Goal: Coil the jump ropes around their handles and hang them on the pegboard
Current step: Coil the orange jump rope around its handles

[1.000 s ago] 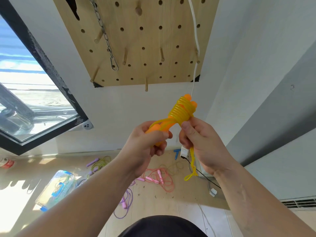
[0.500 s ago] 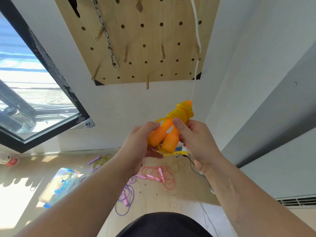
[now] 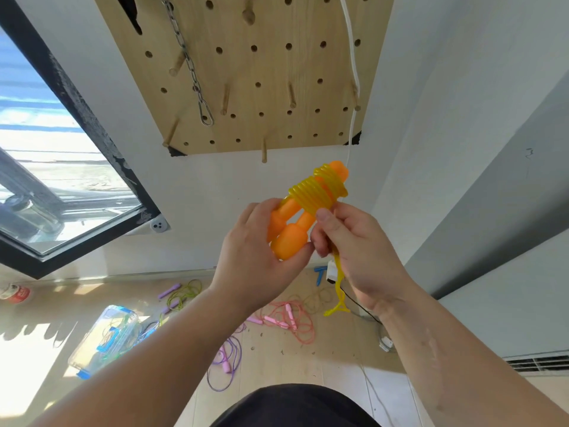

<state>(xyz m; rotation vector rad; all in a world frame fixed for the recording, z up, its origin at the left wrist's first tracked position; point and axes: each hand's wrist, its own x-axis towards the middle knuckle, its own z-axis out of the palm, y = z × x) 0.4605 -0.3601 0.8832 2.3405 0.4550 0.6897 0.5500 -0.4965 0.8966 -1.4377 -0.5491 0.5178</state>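
Note:
A yellow jump rope is coiled tightly around its two orange handles, held side by side below the wooden pegboard. My left hand grips the thick lower ends of the handles. My right hand pinches the rope just under the coil, and a short yellow loop hangs down from that hand. Wooden pegs stick out of the board above the bundle.
A metal chain and a white cord hang on the pegboard. On the floor lie pink, purple and green jump ropes, a clear plastic box and a cable. An open window is at the left.
The handles have tilted so their thick ends show in my left hand. The rope tail, pulled up half a second ago, hangs down again below my right hand.

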